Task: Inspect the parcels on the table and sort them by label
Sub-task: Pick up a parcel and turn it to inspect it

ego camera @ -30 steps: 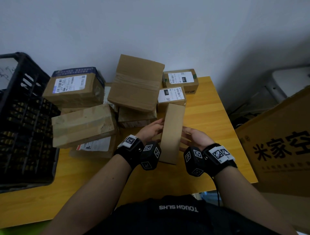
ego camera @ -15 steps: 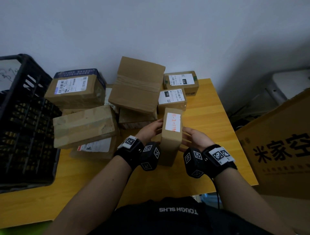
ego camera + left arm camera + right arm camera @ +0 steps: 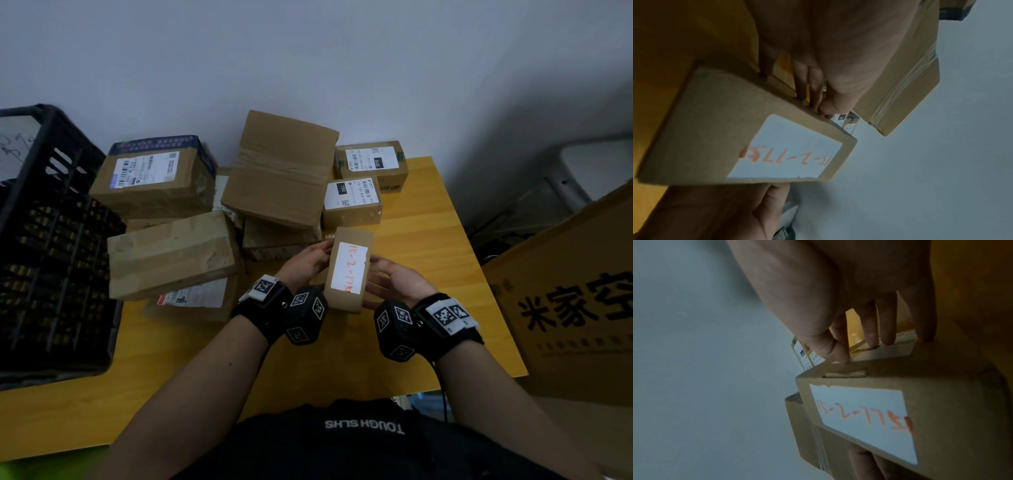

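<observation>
Since a second ago, small brown cardboard box (image 3: 349, 270) has turned: white label with orange handwriting (image 3: 350, 267) now faces up, plain side before. Head view: box held above yellow wooden table (image 3: 428, 240), just in front of the labelled parcel marked 150 (image 3: 352, 202). Left hand (image 3: 305, 262) and right hand (image 3: 397, 281) clasp its two long sides.

Left wrist view: left fingers (image 3: 807, 81) lie together along the box edge, thumb on the rim.

Right wrist view: right fingers (image 3: 871, 327) slightly spread, tips and thumb gripping the box's end.

Black wristbands (image 3: 265, 303) with tagged cubes, black shirt (image 3: 363, 445).
</observation>
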